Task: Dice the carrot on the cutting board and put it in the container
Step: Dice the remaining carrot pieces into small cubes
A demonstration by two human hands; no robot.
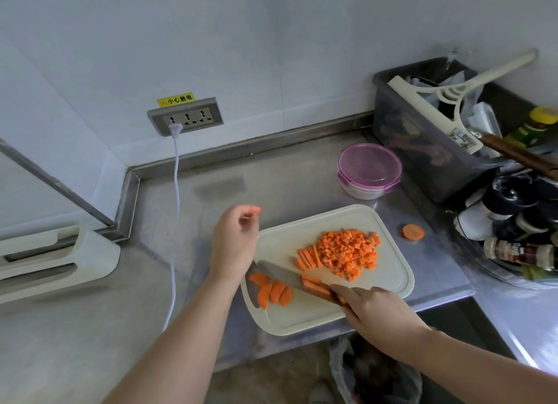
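Observation:
A pale cutting board (302, 316) lies on the steel counter. On it are a heap of diced carrot (350, 249), several carrot sticks (309, 257) and several half-round slices (273, 292). My right hand (377, 313) grips the handle of a knife (280, 275), whose blade lies low across the board with a few sticks (315, 286) against it. My left hand (234, 243) hovers over the board's left edge, fingers curled, and seems to pinch a small orange carrot bit (254, 209) at its fingertips. A round container with a purple lid (370, 169) stands behind the board, lid on.
A carrot end (413, 232) lies on the counter right of the board. A dark bin (422, 150) with utensils and a rack of spice bottles (519, 246) crowd the right. A white cord (176, 222) hangs from the wall socket (185, 118). A bag (374, 373) sits on the floor.

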